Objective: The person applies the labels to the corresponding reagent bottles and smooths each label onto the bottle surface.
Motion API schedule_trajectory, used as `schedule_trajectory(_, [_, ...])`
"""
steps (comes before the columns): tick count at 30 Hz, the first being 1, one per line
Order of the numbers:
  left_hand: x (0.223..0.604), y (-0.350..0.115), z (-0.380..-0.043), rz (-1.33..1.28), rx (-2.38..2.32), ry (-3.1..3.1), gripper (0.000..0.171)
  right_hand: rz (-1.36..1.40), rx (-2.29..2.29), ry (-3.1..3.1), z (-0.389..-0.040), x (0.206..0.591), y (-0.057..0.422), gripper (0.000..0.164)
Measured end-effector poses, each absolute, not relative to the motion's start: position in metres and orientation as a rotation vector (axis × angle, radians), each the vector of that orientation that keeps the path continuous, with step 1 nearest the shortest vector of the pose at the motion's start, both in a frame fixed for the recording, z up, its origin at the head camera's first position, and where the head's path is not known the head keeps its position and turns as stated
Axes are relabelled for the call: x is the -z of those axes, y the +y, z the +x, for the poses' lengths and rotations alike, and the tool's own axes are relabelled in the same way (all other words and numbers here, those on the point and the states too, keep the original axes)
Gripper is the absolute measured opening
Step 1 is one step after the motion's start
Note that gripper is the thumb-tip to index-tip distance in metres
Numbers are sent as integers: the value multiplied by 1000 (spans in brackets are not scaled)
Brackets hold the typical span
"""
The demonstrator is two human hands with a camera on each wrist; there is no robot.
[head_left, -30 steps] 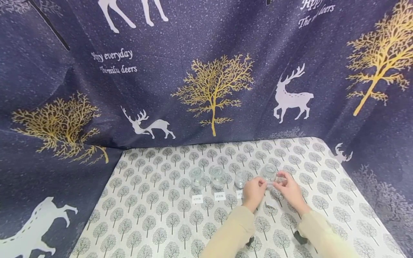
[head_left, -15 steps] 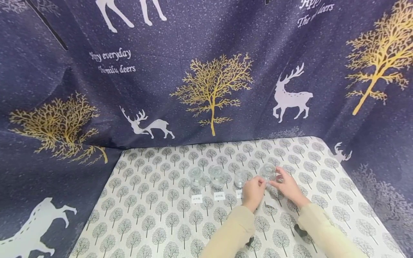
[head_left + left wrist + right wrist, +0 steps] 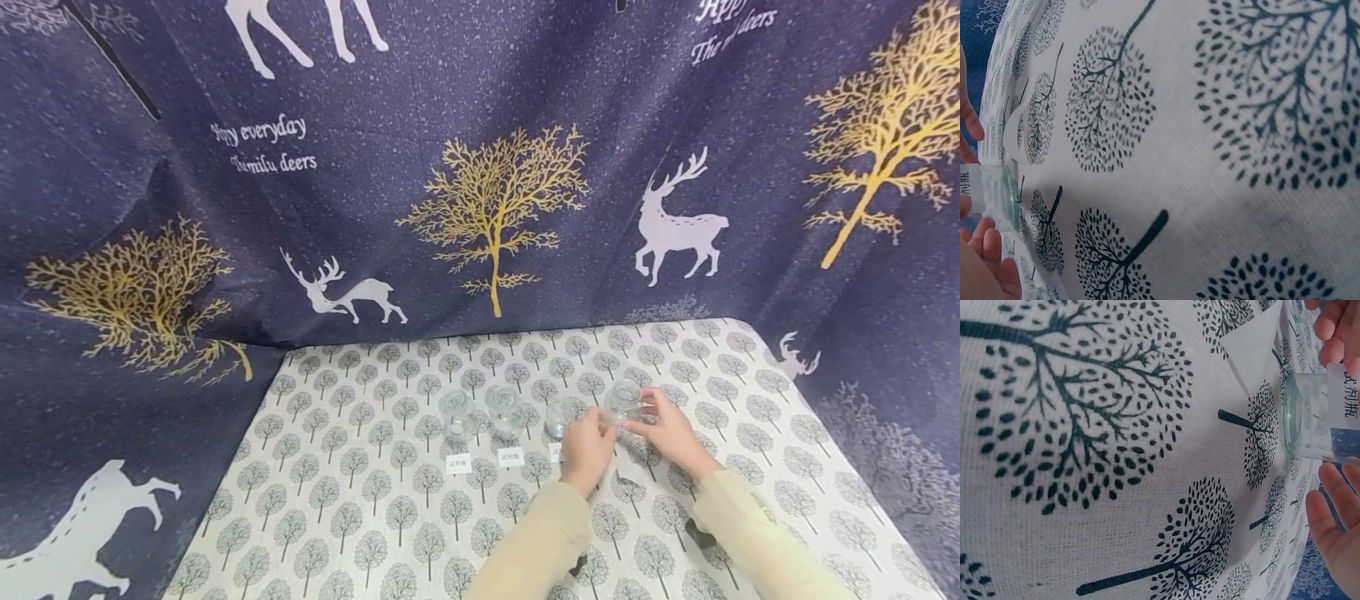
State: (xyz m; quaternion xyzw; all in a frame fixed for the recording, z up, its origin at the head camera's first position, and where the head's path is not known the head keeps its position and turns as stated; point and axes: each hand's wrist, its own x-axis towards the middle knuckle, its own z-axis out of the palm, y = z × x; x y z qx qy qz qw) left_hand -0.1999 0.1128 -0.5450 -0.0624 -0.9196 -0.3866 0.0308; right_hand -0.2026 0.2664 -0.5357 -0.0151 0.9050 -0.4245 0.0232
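Both hands are at a clear glass reagent bottle at the right end of a row. A white label with printed characters lies against its side. My left hand has its thumb on the label edge and its fingers at the bottle's side. My right hand holds the bottle from the right with curved fingers. In the right wrist view, the left hand and right hand flank the bottle. Part of the label is cut off by both wrist frames.
Further left stand more glass bottles and a smaller one. White printed labels show in front of them. A blank white paper piece lies near my hands. Tree-patterned cloth covers the table; a dark curtain hangs behind.
My fingers have gone from pinching the label in front of the bottle to pressing it against the glass. The right hand has shifted slightly and come round the bottle's side.
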Motion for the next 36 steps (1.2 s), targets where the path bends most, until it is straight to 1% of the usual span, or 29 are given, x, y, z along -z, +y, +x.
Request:
schedule_trajectory(5, [546, 114, -204, -296, 1180, -2814, 55, -45, 1295, 2820, -203, 535, 268, 73])
schedule_trajectory(9, [544, 113, -208, -413, 1115, -2824, 63, -78, 1274, 2838, -202, 534, 270, 70])
schedule_trajectory(15, [542, 114, -210, -465, 1027, -2869, 63, -127, 1254, 2835, -202, 535, 275, 71])
schedule_trajectory(18, [538, 115, -209, -446, 1011, -2870, 62, -151, 1269, 2821, -202, 536, 277, 68])
schedule_trajectory(24, [535, 117, -210, -418, 942, -2872, 59, -239, 1327, 2806, -202, 534, 279, 59])
schedule_trajectory(28, [534, 113, -212, -470, 944, -2861, 58, -256, 1359, 2792, -202, 534, 281, 56])
schedule_trajectory(36, [539, 103, -216, -618, 898, -2806, 53, -264, 1319, 2808, -202, 536, 284, 56])
